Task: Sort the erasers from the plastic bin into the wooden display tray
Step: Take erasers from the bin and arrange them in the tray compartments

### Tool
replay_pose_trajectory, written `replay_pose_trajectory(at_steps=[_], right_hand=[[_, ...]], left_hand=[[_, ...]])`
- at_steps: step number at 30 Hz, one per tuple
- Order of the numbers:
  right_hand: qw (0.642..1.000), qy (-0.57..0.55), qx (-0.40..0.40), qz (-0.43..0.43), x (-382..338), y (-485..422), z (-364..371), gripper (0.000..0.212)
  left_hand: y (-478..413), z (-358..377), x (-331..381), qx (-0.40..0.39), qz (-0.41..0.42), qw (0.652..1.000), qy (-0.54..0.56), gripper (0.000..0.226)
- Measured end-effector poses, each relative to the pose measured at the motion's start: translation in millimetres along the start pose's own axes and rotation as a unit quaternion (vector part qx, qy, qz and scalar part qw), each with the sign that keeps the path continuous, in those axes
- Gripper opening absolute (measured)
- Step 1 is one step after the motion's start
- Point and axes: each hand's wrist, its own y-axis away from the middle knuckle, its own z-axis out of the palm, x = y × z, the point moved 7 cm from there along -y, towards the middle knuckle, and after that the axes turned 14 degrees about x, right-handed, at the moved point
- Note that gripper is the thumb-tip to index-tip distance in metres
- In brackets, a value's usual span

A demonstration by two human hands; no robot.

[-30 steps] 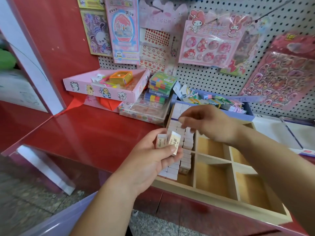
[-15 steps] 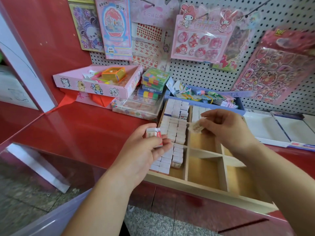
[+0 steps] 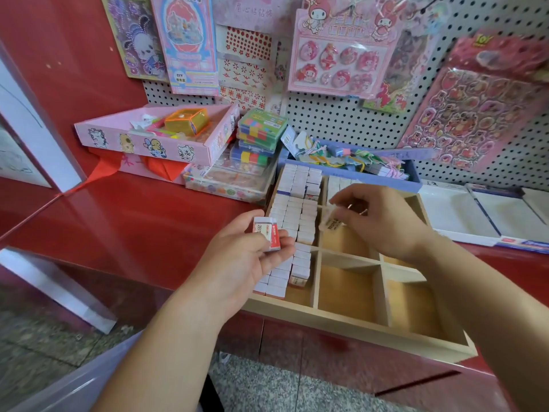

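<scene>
A wooden display tray with several compartments sits at the front of the red counter. Its left column is packed with rows of white erasers. My left hand hovers over the tray's left edge and holds a white eraser with a red sleeve between thumb and fingers. My right hand is above the tray's middle column and pinches a blurred white eraser at its fingertips. A pale plastic bin's rim shows at the lower left.
A pink cardboard box of small items, stacked colourful cases and a blue tray of trinkets stand behind the wooden tray. White boxes lie to the right. Sticker packs hang on the pegboard.
My right hand took an eraser from my left hand and carried it right, over the tray's middle column. My left hand now holds one eraser, turned to show its red sleeve.
</scene>
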Motion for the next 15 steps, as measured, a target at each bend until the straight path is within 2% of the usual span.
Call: replay_pose_trajectory(at_steps=[2, 5, 7, 10, 15], right_hand=[[0.999, 0.039, -0.002, -0.01, -2.0, -0.8, 5.3, 0.01], [0.998, 0.05, 0.038, 0.02, 5.5, -8.7, 4.1, 0.012], [0.995, 0.023, 0.057, 0.073, 13.8, -15.3, 5.2, 0.015], [0.982, -0.066, 0.039, 0.173, 21.3, -21.4, 17.7, 0.011], [0.977, -0.081, 0.021, 0.194, 15.1, -29.1, 33.4, 0.025]], left_hand=[[-0.4, 0.2, -0.3, 0.001, -0.001, 1.0, -0.001, 0.052], [0.2, 0.5, 0.1, -0.003, -0.001, 1.0, 0.003, 0.048], [0.6, 1.3, 0.8, -0.007, 0.002, 1.0, 0.002, 0.046], [0.4, 2.0, 0.8, -0.012, 0.005, 1.0, -0.001, 0.045], [-2.2, 2.0, -1.1, -0.018, 0.014, 1.0, -0.012, 0.045]])
